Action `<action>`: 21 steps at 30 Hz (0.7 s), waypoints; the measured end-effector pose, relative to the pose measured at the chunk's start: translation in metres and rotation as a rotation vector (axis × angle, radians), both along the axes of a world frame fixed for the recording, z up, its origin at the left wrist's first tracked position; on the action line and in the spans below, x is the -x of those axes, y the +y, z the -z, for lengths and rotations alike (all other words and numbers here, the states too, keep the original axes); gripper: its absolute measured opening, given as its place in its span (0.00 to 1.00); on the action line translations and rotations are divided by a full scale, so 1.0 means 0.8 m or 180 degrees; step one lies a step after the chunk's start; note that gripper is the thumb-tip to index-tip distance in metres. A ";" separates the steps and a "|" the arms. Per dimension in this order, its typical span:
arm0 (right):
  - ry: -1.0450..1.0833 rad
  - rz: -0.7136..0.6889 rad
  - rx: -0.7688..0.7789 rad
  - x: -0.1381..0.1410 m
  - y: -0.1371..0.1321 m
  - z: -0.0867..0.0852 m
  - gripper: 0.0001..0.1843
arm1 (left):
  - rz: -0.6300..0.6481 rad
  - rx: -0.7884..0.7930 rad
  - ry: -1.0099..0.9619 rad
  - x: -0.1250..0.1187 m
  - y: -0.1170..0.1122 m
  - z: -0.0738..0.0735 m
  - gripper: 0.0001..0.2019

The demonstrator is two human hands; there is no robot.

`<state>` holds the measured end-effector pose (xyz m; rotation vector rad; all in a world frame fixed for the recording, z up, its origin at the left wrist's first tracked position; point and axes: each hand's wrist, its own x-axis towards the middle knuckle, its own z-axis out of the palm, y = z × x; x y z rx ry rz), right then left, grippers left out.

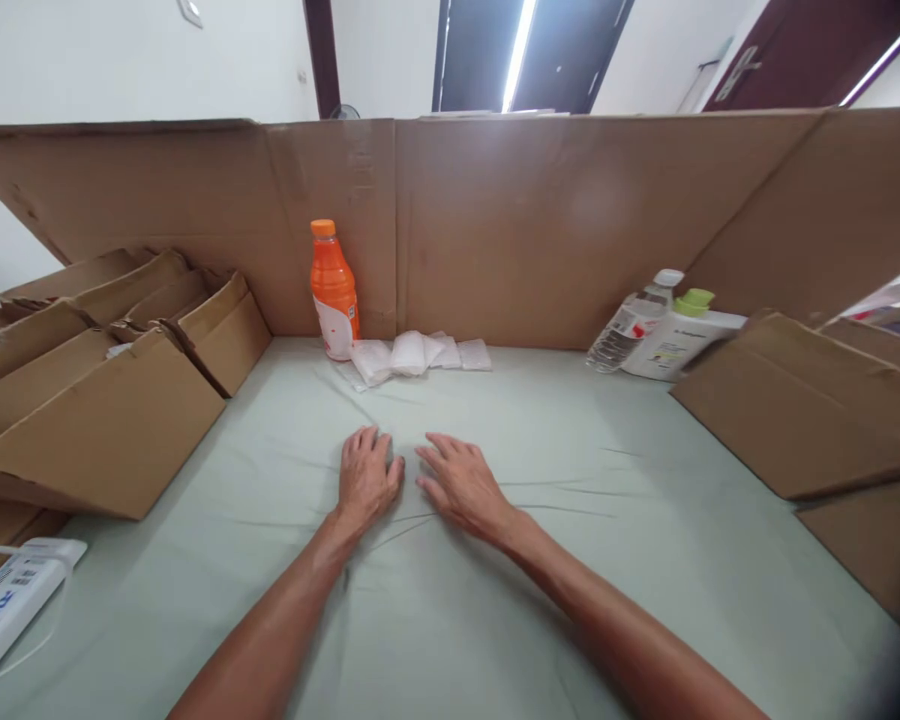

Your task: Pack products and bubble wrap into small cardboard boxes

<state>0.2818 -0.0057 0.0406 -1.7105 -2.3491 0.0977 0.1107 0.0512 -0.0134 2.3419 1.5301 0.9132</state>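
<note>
Green sheet (607, 520) bears left hand (365, 480) and right hand (461, 487), grips spread flat (orange bottle (334, 290) full).

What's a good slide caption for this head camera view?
Flat on a pale green cloth lie the left hand and right hand, short of white packets and an orange bottle.

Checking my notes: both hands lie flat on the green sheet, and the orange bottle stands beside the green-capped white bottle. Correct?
No: the head view shows the orange bottle beside the white packets. The left hand and right hand do lie flat on the sheet.
</note>
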 end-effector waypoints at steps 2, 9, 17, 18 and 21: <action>-0.0073 -0.0076 -0.0301 0.015 0.045 -0.016 0.20 | 0.0012 -0.0013 0.0070 -0.001 -0.003 0.000 0.15; -0.0638 -0.0802 -0.0432 0.070 0.214 -0.008 0.18 | -0.0127 -0.0014 0.0200 -0.005 0.002 0.003 0.19; -0.0795 -0.0491 -0.0388 0.037 0.148 -0.012 0.16 | 0.0097 0.0045 0.0058 0.006 0.000 0.004 0.16; -0.0761 -0.0473 -0.0431 0.030 0.126 -0.012 0.16 | 0.0161 0.0044 0.0038 0.008 0.001 0.005 0.17; -0.0598 -0.0102 -0.0528 -0.022 0.060 -0.020 0.14 | 0.0154 -0.0116 0.0346 0.011 0.004 0.010 0.20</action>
